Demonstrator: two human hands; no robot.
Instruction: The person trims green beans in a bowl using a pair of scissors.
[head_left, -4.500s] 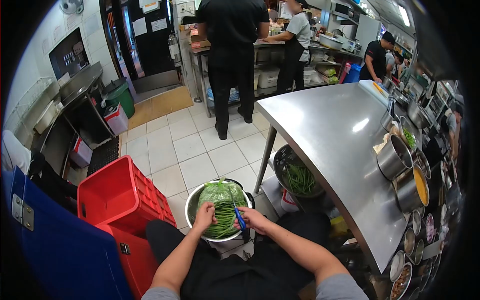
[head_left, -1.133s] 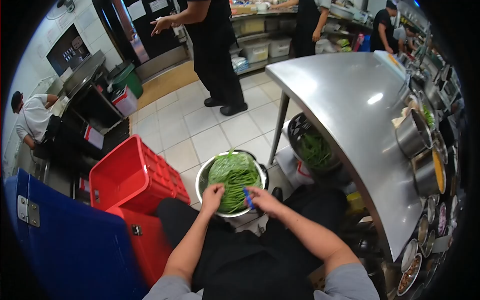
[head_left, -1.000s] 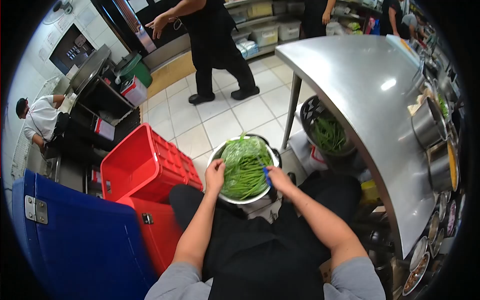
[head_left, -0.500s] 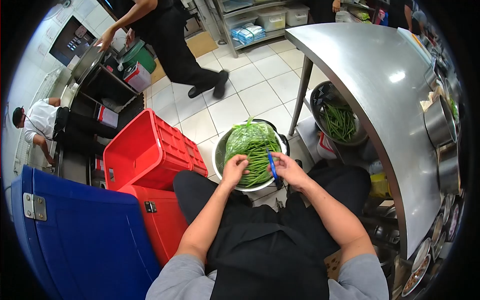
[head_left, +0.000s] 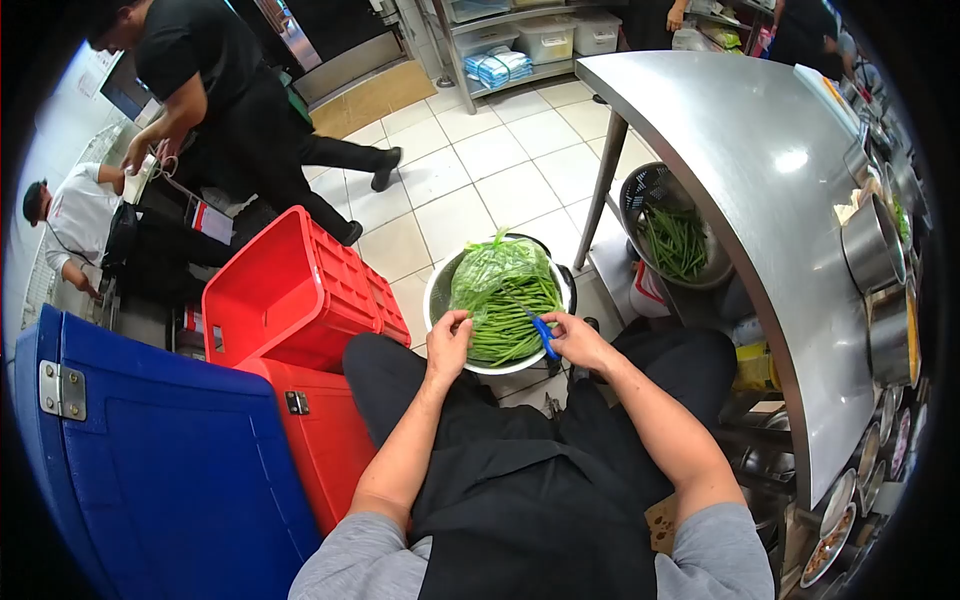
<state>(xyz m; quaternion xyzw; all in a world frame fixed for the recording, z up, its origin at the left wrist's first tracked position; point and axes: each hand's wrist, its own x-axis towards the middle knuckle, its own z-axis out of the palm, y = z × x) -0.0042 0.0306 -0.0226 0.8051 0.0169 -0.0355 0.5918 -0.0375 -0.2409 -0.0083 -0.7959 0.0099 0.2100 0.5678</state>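
Note:
Between my knees stands a white bowl (head_left: 436,318) full of long green beans (head_left: 505,327). A clear plastic bag (head_left: 497,272) with greens in it lies over the far part of the beans. At the bowl's left near side is my left hand (head_left: 449,343), closed with thumb and fingertips together; anything pinched there is too small to make out. My right hand (head_left: 578,342), at the right side of the bowl, is closed on blue-handled scissors (head_left: 544,332). Their blades point up and left over the beans.
At my left are a blue cooler box (head_left: 180,450), a red cooler box (head_left: 300,420) and a red crate (head_left: 290,300). A steel table (head_left: 740,170) curves along my right, with a colander (head_left: 640,200) of green beans below it. Two people (head_left: 215,90) (head_left: 85,225) stand at the far left.
The scissors have swung from nearly upright to a leftward tilt over the beans. My left hand has shifted slightly left and down. The person in black has walked further left.

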